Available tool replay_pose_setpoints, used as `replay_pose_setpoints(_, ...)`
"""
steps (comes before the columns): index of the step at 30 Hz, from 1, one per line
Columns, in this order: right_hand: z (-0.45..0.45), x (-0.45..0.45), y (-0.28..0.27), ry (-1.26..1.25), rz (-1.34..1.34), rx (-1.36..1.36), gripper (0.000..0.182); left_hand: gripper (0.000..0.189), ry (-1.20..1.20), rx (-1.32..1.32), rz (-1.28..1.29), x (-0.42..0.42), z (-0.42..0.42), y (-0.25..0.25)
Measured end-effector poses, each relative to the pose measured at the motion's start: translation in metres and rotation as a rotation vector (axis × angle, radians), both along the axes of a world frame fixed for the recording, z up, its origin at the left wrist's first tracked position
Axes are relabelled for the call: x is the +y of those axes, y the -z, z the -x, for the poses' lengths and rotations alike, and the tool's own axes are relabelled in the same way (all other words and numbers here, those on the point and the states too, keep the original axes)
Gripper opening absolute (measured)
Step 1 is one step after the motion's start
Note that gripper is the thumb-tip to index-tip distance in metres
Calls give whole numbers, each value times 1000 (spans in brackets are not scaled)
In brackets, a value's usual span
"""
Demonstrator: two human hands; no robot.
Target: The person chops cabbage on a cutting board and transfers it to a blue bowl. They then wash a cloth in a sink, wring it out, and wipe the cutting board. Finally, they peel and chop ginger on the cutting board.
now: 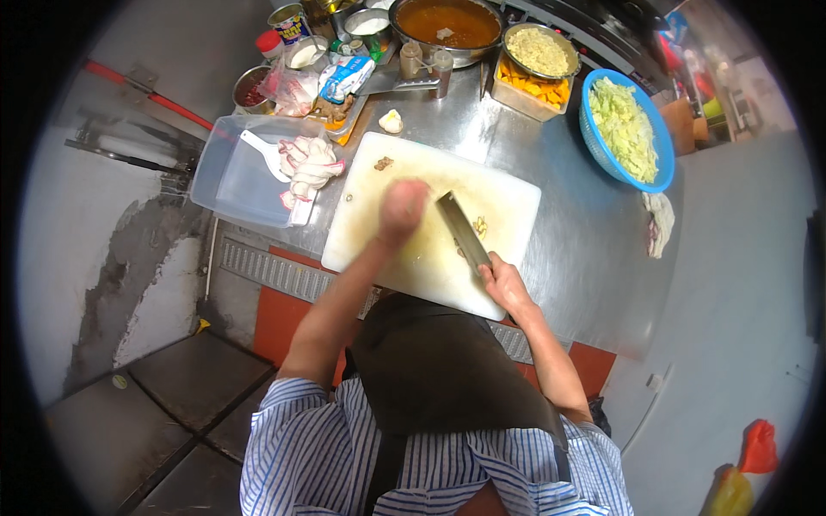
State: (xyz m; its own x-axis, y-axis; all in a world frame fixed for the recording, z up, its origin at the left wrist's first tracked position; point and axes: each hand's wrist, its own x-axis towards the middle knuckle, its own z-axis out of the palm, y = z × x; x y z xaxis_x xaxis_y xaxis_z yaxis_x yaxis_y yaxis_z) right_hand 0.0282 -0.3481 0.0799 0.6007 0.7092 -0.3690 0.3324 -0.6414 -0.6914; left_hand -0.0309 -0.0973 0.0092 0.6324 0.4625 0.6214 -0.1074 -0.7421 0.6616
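Note:
My right hand point(506, 284) grips the handle end of a cleaver point(463, 229), its blade angled over the white plastic cutting board point(413, 151). Small yellowish chopped pieces point(479, 227) lie beside the blade, on its right. Motion blurs my left hand point(404, 205) above the board's left half, so its fingers and anything in them cannot be made out. Near the board's upper left corner sits a little brown scrap point(383, 163). A garlic bulb point(390, 121) rests on the metal counter just beyond the board.
At left, a clear plastic tub point(239, 187) stands beside a crumpled cloth point(306, 164). Another knife point(410, 84) lies at the back. Behind are a bowl of brown liquid point(445, 24) and a container of orange chunks point(529, 87). A blue basket point(590, 132) holds shredded cabbage point(623, 129).

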Motion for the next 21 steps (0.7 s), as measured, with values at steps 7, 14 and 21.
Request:
replay_pose_setpoints(7, -4, -4, 15, -5, 18, -65, 23, 23, -172, 506, -25, 87, -8, 15)
replay_pose_setpoints(14, -5, 0, 24, 273, -36, 124, 24, 16, 573, 422, -88, -17, -5, 27)
replay_pose_setpoints(21, -2, 4, 14, 28, 74, -195, 23, 17, 469, 388, -217, -60, 17, 11)
